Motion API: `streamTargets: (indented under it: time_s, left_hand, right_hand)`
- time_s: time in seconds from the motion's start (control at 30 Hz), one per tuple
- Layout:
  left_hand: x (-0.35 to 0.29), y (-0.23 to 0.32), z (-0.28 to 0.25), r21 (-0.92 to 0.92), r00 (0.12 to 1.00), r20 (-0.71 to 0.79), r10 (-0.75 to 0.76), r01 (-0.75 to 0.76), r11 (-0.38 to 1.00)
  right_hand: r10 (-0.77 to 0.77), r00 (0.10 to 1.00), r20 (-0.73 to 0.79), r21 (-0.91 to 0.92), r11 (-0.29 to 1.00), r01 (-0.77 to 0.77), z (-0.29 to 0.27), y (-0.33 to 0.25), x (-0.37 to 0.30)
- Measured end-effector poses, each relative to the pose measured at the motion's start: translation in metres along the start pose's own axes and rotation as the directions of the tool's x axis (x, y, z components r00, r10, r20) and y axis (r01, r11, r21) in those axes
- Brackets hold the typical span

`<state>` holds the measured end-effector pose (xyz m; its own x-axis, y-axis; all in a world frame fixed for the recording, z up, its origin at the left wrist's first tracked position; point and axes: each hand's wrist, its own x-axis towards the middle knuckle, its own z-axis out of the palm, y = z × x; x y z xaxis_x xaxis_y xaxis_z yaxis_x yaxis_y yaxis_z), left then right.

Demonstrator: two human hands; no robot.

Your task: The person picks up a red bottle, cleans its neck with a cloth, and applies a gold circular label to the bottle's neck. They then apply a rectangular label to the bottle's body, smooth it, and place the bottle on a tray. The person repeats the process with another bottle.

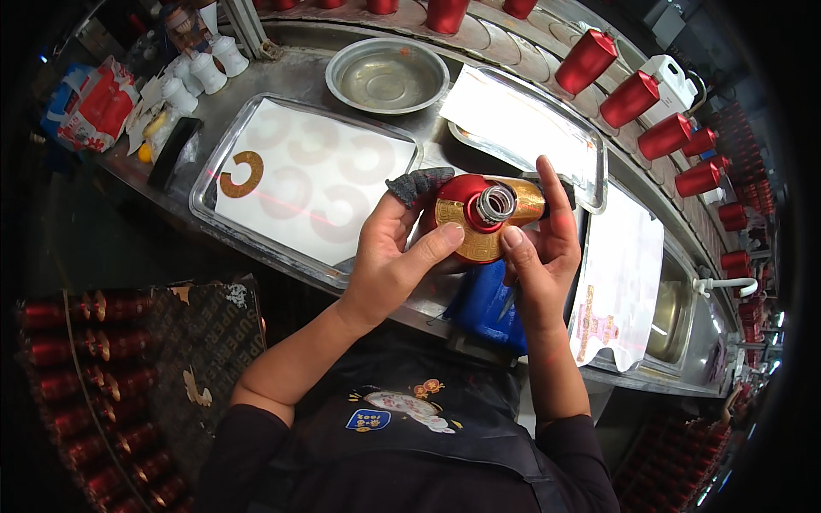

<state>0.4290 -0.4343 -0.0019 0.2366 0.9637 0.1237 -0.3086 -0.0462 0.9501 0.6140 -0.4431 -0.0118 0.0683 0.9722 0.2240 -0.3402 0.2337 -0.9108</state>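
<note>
Head view: left hand [389,252], right hand [547,261] (forefinger [558,195] outstretched), fingers [438,244] clamped on red bottle [486,224]

You stand in a factory workshop, evidenced by red bottles [587,63] lining the far curved conveyor [506,44] and the steel workbench [286,75].

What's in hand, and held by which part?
A red bottle, held at its shoulder and sides between left hand and right hand, thumbs at the gold label; some fingers are hidden.

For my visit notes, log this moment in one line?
left hand: holds bottle | right hand: holds bottle | bottle: red, uncapped, gold label attached | nearby: tray
</note>
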Motion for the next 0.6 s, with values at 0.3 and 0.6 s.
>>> streamTargets:
  time_s: [0.3,0.6]
  left_hand:
    - [0.0009,-0.0054,-0.0012,-0.077,0.999,0.015,0.038,-0.037,0.996]
    - [0.0018,0.0021,0.0037,-0.061,1.000,0.013,0.011,-0.010,0.998]
  right_hand:
    - [-0.068,0.997,0.046,-0.036,0.997,0.069,0.0004,0.0056,-0.0033]
    - [-0.025,0.997,0.075,-0.017,1.000,0.026,-0.0038,-0.0009,-0.0015]
